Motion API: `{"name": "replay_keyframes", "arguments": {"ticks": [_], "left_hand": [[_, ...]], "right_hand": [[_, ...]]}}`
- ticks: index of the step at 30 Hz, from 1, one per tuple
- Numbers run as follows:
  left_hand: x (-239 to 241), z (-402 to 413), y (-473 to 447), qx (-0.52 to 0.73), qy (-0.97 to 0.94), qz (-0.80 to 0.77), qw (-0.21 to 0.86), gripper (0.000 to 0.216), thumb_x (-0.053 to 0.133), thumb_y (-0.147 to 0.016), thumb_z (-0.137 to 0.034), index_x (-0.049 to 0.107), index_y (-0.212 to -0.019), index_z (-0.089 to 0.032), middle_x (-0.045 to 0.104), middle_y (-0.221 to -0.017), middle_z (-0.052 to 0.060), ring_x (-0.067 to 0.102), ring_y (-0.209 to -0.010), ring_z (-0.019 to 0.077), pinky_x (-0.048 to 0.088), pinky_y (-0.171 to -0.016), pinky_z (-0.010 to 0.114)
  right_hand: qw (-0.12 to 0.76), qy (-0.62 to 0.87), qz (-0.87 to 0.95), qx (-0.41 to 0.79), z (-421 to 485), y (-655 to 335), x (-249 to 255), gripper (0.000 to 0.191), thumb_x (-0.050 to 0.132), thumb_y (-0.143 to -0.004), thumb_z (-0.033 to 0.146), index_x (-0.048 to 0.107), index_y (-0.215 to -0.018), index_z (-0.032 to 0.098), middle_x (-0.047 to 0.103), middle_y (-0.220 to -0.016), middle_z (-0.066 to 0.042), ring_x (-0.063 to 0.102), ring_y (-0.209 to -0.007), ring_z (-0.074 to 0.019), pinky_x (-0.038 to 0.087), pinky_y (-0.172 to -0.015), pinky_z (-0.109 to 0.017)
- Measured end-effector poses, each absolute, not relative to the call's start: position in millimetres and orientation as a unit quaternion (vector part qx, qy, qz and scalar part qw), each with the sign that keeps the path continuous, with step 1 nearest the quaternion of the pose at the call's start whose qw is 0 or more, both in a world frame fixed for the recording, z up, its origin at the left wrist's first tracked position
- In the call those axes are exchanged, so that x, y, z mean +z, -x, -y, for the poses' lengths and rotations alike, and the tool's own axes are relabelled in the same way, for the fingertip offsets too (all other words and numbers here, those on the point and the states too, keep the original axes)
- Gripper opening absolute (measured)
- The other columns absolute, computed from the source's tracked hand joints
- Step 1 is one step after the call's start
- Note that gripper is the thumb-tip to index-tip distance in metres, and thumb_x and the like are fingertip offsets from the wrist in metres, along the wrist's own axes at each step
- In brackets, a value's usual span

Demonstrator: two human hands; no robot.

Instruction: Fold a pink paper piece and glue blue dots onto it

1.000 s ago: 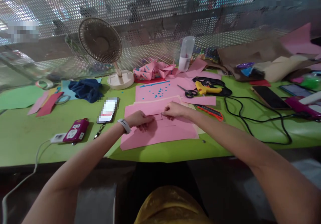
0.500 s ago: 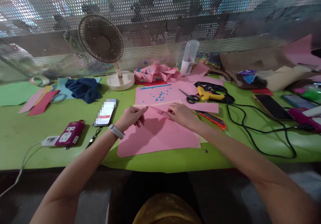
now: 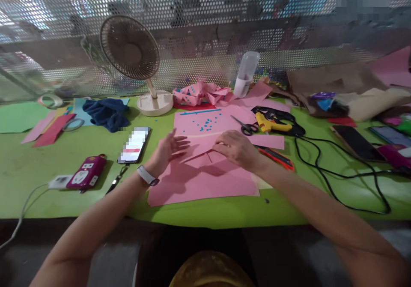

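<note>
My right hand [image 3: 234,149] pinches a narrow piece of pink paper [image 3: 199,153], whose thin end points left toward my other hand. Beside it, my left hand [image 3: 169,150] is open, fingers apart, with nothing in it. Both hands are over a large pink paper sheet [image 3: 202,188] at the near side of the table. Behind it, another pink sheet [image 3: 188,123] carries small blue bits [image 3: 207,124] and a thin blue strip [image 3: 201,112]. My fingers hide part of the held paper.
To the right are black scissors [image 3: 247,127], a yellow glue gun [image 3: 272,124], an orange-edged cutter [image 3: 278,158] and a looping black cable [image 3: 343,175]. A phone [image 3: 135,145], purple power bank [image 3: 86,173], blue cloth [image 3: 105,113] and desk fan [image 3: 154,103] stand or lie left.
My left hand has let go of the narrow pink paper, moved slightly left and opened its fingers. The right hand still pinches the paper, which has shifted slightly lower.
</note>
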State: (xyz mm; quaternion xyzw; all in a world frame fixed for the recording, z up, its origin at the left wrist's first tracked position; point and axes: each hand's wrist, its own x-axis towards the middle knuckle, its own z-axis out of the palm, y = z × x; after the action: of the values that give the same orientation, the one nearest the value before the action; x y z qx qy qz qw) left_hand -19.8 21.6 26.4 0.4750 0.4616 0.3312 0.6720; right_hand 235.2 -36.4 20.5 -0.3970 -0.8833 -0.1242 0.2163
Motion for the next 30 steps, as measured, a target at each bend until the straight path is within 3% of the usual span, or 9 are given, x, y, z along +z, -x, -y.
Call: {"name": "replay_keyframes", "arguments": {"ticks": [2, 5, 8, 12, 16, 20, 23, 27, 30], "left_hand": [[31.9, -28.6, 31.7, 0.322, -0.503, -0.444, 0.668, 0.063, 0.05, -0.079, -0.071, 0.069, -0.099, -0.014, 0.067, -0.119, 0.015, 0.061, -0.113, 0.0279, 0.052, -0.088, 0.037], [38.5, -29.5, 33.4, 0.154, -0.575, -0.422, 0.683, 0.051, 0.068, -0.076, -0.055, 0.068, -0.107, -0.014, 0.071, -0.108, 0.015, 0.066, -0.1, 0.0257, 0.051, -0.085, 0.037], [34.0, -22.0, 20.3, 0.069, -0.594, -0.368, 0.713, 0.041, 0.075, -0.074, -0.042, 0.068, -0.106, -0.017, 0.072, -0.102, 0.01, 0.067, -0.083, 0.0163, 0.05, -0.072, 0.028], [16.1, -16.0, 3.8, 0.09, -0.542, -0.354, 0.757, 0.047, 0.083, -0.064, -0.027, 0.064, -0.106, -0.016, 0.071, -0.084, 0.004, 0.06, -0.065, 0.0089, 0.039, -0.055, 0.019], [4.7, -15.9, -2.0, 0.154, -0.526, -0.371, 0.75, 0.051, 0.084, -0.064, -0.028, 0.06, -0.106, -0.012, 0.064, -0.067, -0.001, 0.042, -0.046, 0.0036, 0.027, -0.044, 0.019], [2.0, -12.7, -5.7, 0.198, -0.525, -0.399, 0.725, 0.052, 0.083, -0.065, -0.032, 0.057, -0.106, -0.013, 0.054, -0.056, -0.006, 0.037, -0.042, 0.0035, 0.023, -0.042, 0.018], [1.7, -8.2, -9.2, 0.21, -0.54, -0.414, 0.702, 0.048, 0.082, -0.067, -0.033, 0.055, -0.102, -0.015, 0.055, -0.057, -0.006, 0.043, -0.044, 0.0053, 0.026, -0.042, 0.017], [3.5, -1.9, -9.3, 0.169, -0.651, -0.436, 0.598, 0.032, 0.074, -0.076, -0.036, 0.054, -0.092, -0.016, 0.062, -0.063, -0.001, 0.054, -0.05, 0.0095, 0.038, -0.047, 0.02], [4.2, 1.6, -4.6, 0.161, -0.823, -0.408, 0.363, 0.023, 0.063, -0.085, -0.039, 0.062, -0.086, -0.016, 0.065, -0.07, 0.003, 0.06, -0.059, 0.0138, 0.047, -0.054, 0.027]], "right_hand": [[0.206, 0.367, 0.901, -0.108, 35.9, -236.9, 23.1, 0.031, 0.04, -0.098, 0.019, 0.071, -0.096, 0.023, 0.068, -0.104, -0.006, 0.055, -0.1, -0.0189, 0.04, -0.091, -0.035], [0.192, 0.325, 0.92, -0.107, 35.2, -233.3, 25.8, 0.031, 0.039, -0.099, 0.022, 0.07, -0.099, 0.026, 0.068, -0.112, -0.004, 0.054, -0.105, -0.0188, 0.041, -0.092, -0.036], [0.187, 0.289, 0.93, -0.13, 34.1, -228.9, 25.6, 0.031, 0.038, -0.1, 0.021, 0.069, -0.1, 0.026, 0.068, -0.112, -0.004, 0.055, -0.106, -0.0178, 0.042, -0.093, -0.036], [0.203, 0.277, 0.925, -0.165, 33.3, -231.1, 20.0, 0.027, 0.042, -0.098, 0.018, 0.068, -0.103, 0.025, 0.067, -0.115, -0.004, 0.055, -0.109, -0.0176, 0.043, -0.095, -0.036], [0.273, 0.268, 0.906, -0.178, 37.2, -238.3, 9.4, 0.025, 0.054, -0.09, 0.019, 0.063, -0.113, 0.019, 0.064, -0.117, -0.01, 0.053, -0.109, -0.0224, 0.044, -0.095, -0.041], [0.263, 0.29, 0.899, -0.195, 43.3, -237.8, -0.8, 0.023, 0.054, -0.09, 0.018, 0.062, -0.111, 0.017, 0.065, -0.108, -0.009, 0.054, -0.099, -0.0218, 0.045, -0.088, -0.039], [0.244, 0.291, 0.897, -0.226, 44.9, -235.1, -4.6, 0.018, 0.05, -0.093, 0.014, 0.064, -0.103, 0.019, 0.067, -0.101, -0.007, 0.054, -0.093, -0.0193, 0.044, -0.083, -0.036], [0.238, 0.291, 0.898, -0.23, 43.0, -237.2, -7.1, 0.021, 0.049, -0.094, 0.011, 0.068, -0.096, 0.019, 0.068, -0.098, -0.007, 0.054, -0.09, -0.0187, 0.044, -0.077, -0.033], [0.223, 0.287, 0.915, -0.176, 41.2, -241.9, -10.5, 0.02, 0.05, -0.094, 0.011, 0.069, -0.098, 0.017, 0.069, -0.093, -0.007, 0.055, -0.086, -0.0181, 0.046, -0.074, -0.031]]}}
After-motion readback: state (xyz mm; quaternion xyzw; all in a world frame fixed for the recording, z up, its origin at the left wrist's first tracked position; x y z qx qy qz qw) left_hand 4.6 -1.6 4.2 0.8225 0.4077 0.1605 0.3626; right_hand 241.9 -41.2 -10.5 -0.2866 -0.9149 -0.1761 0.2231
